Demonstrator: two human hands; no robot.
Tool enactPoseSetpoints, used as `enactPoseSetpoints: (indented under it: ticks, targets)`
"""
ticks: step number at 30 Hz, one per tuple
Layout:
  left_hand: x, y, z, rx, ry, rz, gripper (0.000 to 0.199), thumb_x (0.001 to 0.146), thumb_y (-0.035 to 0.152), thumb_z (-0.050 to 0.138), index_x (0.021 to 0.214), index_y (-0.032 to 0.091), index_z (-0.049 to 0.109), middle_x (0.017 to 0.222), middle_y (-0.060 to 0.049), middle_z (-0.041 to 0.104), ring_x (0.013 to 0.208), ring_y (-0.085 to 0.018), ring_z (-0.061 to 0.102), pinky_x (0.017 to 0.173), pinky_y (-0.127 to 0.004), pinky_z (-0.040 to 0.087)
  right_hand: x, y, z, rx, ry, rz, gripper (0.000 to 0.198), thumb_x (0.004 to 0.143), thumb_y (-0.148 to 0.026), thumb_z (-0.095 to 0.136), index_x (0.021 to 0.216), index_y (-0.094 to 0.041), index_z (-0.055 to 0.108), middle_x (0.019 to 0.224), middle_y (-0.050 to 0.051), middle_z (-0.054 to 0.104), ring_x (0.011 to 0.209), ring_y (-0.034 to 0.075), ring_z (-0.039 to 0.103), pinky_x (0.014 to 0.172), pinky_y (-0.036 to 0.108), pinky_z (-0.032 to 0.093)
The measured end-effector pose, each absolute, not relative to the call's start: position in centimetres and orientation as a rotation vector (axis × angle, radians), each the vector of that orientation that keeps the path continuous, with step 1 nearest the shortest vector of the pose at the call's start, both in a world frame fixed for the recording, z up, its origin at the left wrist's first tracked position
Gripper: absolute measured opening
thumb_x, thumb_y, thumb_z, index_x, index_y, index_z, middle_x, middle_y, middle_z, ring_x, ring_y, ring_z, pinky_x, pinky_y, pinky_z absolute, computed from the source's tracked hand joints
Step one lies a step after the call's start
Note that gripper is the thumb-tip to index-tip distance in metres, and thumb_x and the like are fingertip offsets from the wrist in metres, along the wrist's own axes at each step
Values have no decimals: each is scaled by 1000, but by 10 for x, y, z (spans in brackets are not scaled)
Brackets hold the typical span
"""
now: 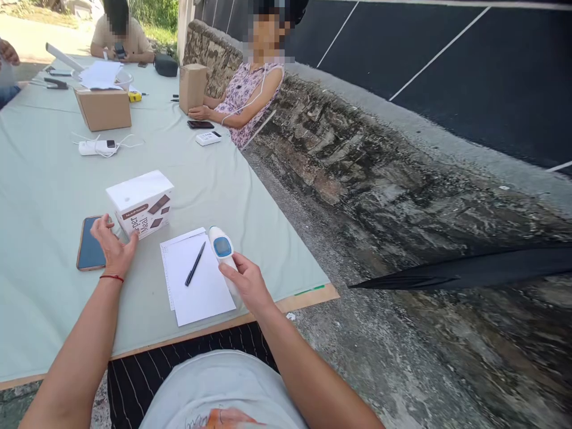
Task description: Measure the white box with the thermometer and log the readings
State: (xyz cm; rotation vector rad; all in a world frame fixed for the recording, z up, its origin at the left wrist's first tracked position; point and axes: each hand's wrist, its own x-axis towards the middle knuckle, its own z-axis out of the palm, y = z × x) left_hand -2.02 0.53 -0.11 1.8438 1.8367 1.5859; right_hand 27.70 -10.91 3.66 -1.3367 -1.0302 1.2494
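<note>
Within right hand fingers, thermometer

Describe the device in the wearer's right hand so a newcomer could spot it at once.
On the pale green table, find the white paper sheet with a black pen near the front edge. At its right side the right hand grips an infrared thermometer: white, with a blue screen, unlike the boxes nearby.
</note>
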Motion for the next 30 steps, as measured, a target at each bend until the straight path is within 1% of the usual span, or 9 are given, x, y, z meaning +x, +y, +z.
enactPoseSetpoints:
  ticks: [4,7,9,11,14,16,19,24,30]
  targets:
    - [-12,-2,1,1921,1856,1702,47,70,31,67,110,19,47,110,-12,46,96,-24,52,71,-39,50,299,-86,-6,-1637,-1191,888,44,67,-48,74,102,-22,69,96,5,70,86,23,60,75,35,47]
    - [0,-10,2,2090,1715,1470,24,75,30,64,95,22,52,97,-9,52,92,-25,56,75,-41,51,321,-72,-37,-1865,-1375,539,41,69,-47,72,102,-23,68,93,7,68,87,24,59,74,36,46]
    - [8,-13,2,2200,1587,1269,13,80,30,59,89,22,55,92,-8,57,89,-24,59,75,-39,51,334,-67,-49,-1973,-1496,406,41,73,-47,68,106,-22,67,93,7,66,87,25,58,76,36,45]
    - [12,-15,0,2263,1496,1108,10,83,30,56,88,22,58,91,-8,60,88,-24,61,74,-37,52,344,-64,-54,-2041,-1600,330,42,77,-46,66,111,-21,66,94,9,66,90,26,59,79,38,45]
    - [13,-17,-2,2282,1454,950,14,86,29,54,93,21,63,95,-8,63,88,-23,62,73,-37,52,349,-64,-49,-2035,-1663,142,49,79,-48,66,118,-19,63,105,14,63,100,31,56,85,45,45]
    - [11,-19,-4,2269,1449,882,16,87,28,55,96,20,65,98,-9,64,88,-23,62,74,-37,53,344,-64,-43,-1910,-1677,11,45,83,-46,64,120,-20,64,110,15,61,104,31,55,87,47,44]
    - [11,-21,-5,2258,1426,798,18,88,27,54,97,20,67,98,-8,65,85,-21,62,75,-37,53,325,-60,-34,-1608,-1830,89,27,94,-35,50,110,-24,69,98,10,62,95,24,57,84,41,45]
    - [12,-24,-4,2236,1431,710,20,89,26,53,100,20,68,98,-7,66,81,-19,62,73,-35,53,299,-46,-25,-1372,-2182,445,30,96,-25,43,103,-28,73,88,6,62,80,20,54,69,33,43]
    - [14,-27,-5,2230,1451,676,21,89,26,54,103,19,69,99,-8,66,82,-20,63,72,-35,53,307,-42,-8,-1192,-2355,525,27,96,-27,44,88,-23,69,85,8,66,77,20,55,70,34,43]
